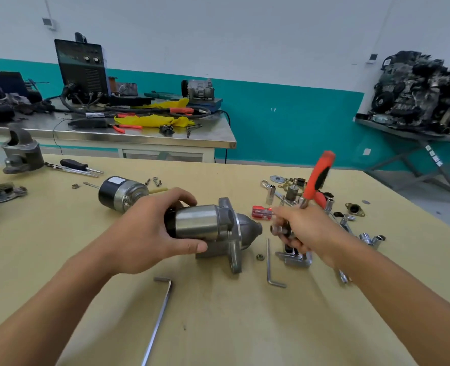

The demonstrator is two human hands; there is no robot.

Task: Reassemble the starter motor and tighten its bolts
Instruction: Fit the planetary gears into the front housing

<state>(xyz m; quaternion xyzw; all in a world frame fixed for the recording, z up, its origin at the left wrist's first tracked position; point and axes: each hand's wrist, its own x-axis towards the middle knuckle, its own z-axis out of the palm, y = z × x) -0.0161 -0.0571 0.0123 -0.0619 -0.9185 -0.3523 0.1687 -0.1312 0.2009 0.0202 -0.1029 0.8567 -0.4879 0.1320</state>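
Tabletop (218,326): left hand (144,233) grips the starter motor (205,223), right hand (303,228) beside it grips a ratchet (319,175).

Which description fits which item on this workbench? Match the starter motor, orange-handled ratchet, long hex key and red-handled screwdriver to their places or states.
1 starter motor
2 orange-handled ratchet
3 long hex key
4 red-handled screwdriver

A lies between the forearms
B gripped by the left hand
C lies beside the motor's nose
D held in the right hand, handle up

Pairs: 1-B, 2-D, 3-A, 4-C
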